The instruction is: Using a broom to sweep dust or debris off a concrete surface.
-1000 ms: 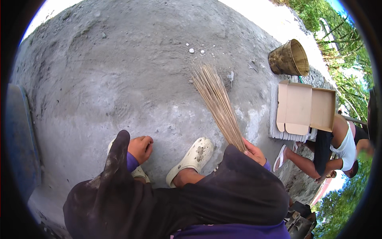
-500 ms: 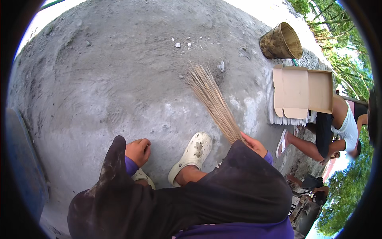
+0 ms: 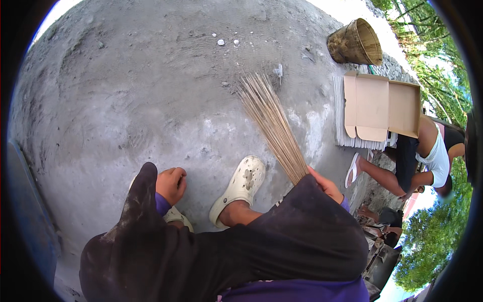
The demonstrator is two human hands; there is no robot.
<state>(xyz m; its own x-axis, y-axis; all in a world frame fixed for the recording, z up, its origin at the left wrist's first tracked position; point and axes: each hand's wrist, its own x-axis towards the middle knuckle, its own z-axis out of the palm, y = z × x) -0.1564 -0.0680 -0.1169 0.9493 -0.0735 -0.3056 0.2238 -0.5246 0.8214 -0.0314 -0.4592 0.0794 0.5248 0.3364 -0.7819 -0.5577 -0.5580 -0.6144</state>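
A stick broom [image 3: 275, 130] made of thin brown ribs slants over the grey ground, its loose tips spread at the far end. My right hand [image 3: 327, 184] grips its near end beside my dark-clothed right knee, which hides part of the hand and the broom's butt. On the other side, my left hand [image 3: 171, 185] hangs by my left knee with its fingers curled, and nothing shows in it. Between my knees, one of my pale clogs [image 3: 246, 178] rests on the ground; the other clog [image 3: 177, 217] is partly covered by my left arm and leg.
At right, an opened cardboard box [image 3: 371, 108] lies on a stack of pale sheets [image 3: 339, 113]. Beyond it stands a dirty bucket [image 3: 347, 46]. Another person [image 3: 427, 151] bends beside the stack. Small white lumps [image 3: 221, 43] and a plastic scrap [image 3: 278, 71] dot the ground. A bluish panel [image 3: 31, 211] edges the left.
The view has shifted slightly, so the bucket, box and clogs sit a little higher in the picture. The broom stays in my right hand at nearly the same slant. My left hand remains curled.
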